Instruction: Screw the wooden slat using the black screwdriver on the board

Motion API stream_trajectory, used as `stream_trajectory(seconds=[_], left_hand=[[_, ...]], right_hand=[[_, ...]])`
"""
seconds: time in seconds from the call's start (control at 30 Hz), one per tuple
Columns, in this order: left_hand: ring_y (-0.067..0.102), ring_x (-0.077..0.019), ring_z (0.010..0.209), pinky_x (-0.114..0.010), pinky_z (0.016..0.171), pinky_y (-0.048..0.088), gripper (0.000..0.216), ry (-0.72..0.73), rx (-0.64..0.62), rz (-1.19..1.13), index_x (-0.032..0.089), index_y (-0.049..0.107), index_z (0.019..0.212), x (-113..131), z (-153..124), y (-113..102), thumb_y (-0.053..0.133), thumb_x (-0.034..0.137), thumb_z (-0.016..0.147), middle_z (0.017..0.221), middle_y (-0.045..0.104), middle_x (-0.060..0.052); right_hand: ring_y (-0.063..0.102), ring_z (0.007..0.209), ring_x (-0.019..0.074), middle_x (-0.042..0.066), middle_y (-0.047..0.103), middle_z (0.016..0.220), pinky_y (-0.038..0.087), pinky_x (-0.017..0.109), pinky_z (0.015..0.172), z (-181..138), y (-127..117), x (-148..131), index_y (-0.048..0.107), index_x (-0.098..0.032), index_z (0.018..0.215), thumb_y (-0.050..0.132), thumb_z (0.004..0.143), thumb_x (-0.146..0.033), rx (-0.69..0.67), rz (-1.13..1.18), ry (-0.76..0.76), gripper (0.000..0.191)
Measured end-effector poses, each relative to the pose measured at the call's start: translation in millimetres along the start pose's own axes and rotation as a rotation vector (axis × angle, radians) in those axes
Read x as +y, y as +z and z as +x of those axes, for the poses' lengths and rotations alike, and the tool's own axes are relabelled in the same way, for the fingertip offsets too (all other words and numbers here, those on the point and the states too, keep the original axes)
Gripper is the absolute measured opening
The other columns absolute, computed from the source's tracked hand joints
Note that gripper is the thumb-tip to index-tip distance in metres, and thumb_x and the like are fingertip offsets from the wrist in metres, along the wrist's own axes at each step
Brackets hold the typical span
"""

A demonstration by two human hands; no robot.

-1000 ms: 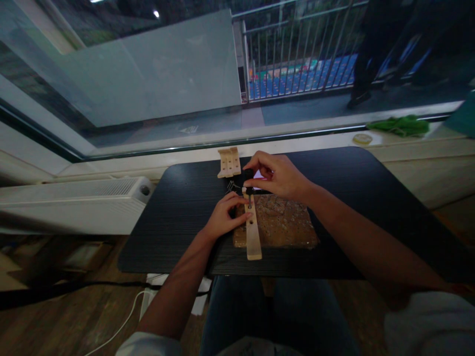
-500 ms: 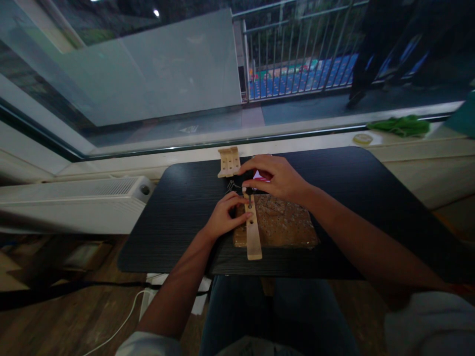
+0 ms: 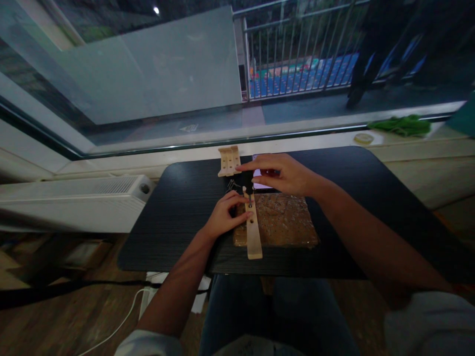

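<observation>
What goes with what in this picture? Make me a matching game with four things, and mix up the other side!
Things:
1. left hand
2. brown slab
3. green bundle
4. white radiator

Where or how:
A. on the windowsill
B. left of the dark table
C. fingers on the long wooden strip
D. underneath the long wooden strip

Pairs: 1-C, 2-D, 3-A, 4-B

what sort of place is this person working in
Probably an indoor room, perhaps a home or small workroom, though its exact use isn't clear: there's a large window, a white radiator left of the black table, and a metal railing outside.
</observation>
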State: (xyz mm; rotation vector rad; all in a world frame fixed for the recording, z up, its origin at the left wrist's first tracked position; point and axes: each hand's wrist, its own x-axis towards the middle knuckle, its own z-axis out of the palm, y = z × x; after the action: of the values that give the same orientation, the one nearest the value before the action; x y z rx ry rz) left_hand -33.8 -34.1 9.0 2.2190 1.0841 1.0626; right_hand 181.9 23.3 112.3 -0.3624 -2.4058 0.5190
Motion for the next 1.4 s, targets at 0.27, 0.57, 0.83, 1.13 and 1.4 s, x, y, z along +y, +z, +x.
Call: stream_trajectory(seconds=[0.27,0.57,0.83,1.13,1.4], left_hand=[[0.057,-0.0153,0.080,-0.028,0.071,0.047,0.025,0.011,0.006,-0.019,0.016,0.068,0.098,0.1,0.3,0.0,0.070,0.032,0.079,0.089,0.057,-0.004],[0.057,-0.0162,0.081,-0.030,0.073,0.048,0.025,0.007,0.000,-0.020,0.017,0.068,0.100,2.2,1.1,-0.4,0.069,0.033,0.080,0.090,0.058,-0.004],[0.056,-0.0157,0.079,-0.029,0.071,0.048,0.026,-0.002,-0.003,-0.007,0.016,0.068,0.099,1.6,0.9,-0.2,0.069,0.034,0.080,0.088,0.057,-0.004],[0.055,-0.0148,0.077,-0.027,0.069,0.047,0.026,-0.005,-0.004,0.002,0.016,0.069,0.100,2.6,1.5,-0.5,0.069,0.032,0.080,0.087,0.056,-0.004],[0.055,-0.0148,0.076,-0.027,0.068,0.046,0.027,-0.012,-0.005,-0.001,0.016,0.068,0.100,2.9,1.1,-0.5,0.069,0.034,0.080,0.089,0.057,-0.004]], right_hand=[[0.053,0.074,0.0097,0.004,0.066,0.095,0.039,0.023,0.067,0.7,1.2,-1.4,0.062,-0.017,0.123,0.056,0.090,-0.018,0.002,0.058,0.054,0.033],[0.048,0.065,0.0077,0.004,0.067,0.097,0.038,0.022,0.062,1.9,4.0,-1.5,0.063,-0.017,0.118,0.057,0.088,-0.017,0.017,0.097,0.082,0.030],[0.043,0.058,0.0056,0.003,0.068,0.091,0.035,0.020,0.056,2.5,7.5,-3.2,0.058,-0.013,0.115,0.055,0.087,-0.016,0.009,0.227,0.101,0.029],[0.038,0.053,0.0036,-0.003,0.059,0.076,0.032,0.019,0.051,1.6,10.5,1.7,0.060,-0.014,0.104,0.067,0.083,-0.027,0.089,0.192,0.121,0.026],[0.035,0.049,0.0035,-0.008,0.049,0.064,0.028,0.021,0.048,2.2,14.3,2.1,0.057,-0.015,0.095,0.072,0.078,-0.034,0.159,0.155,0.153,0.029]])
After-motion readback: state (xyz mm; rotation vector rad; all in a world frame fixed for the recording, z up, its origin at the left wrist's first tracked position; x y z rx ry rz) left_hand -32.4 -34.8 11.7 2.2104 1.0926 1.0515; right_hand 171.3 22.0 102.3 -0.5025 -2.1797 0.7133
